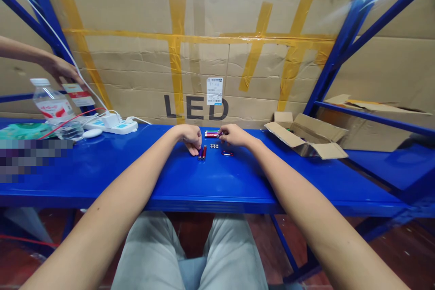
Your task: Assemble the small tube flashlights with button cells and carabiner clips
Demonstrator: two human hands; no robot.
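My left hand (191,139) is closed, with its fingertips down on a blue metallic tube (200,154) that looks like a mini flashlight. Right beside that tube lies a red one (204,153). My right hand (234,135) is pinched at the right end of a row of several coloured tubes (211,134); what sits between its fingertips is too small to make out. Between the hands is a small group of silver discs (214,146), which look like button cells. Another red tube (227,153) lies just below my right hand.
An open cardboard box (306,138) stands on the blue table (217,186) at the right. At the left are a water bottle (56,108), a white power strip (117,124) and cables. Another person's hand (66,72) holds a card. A large cardboard sheet (142,68) closes off the back.
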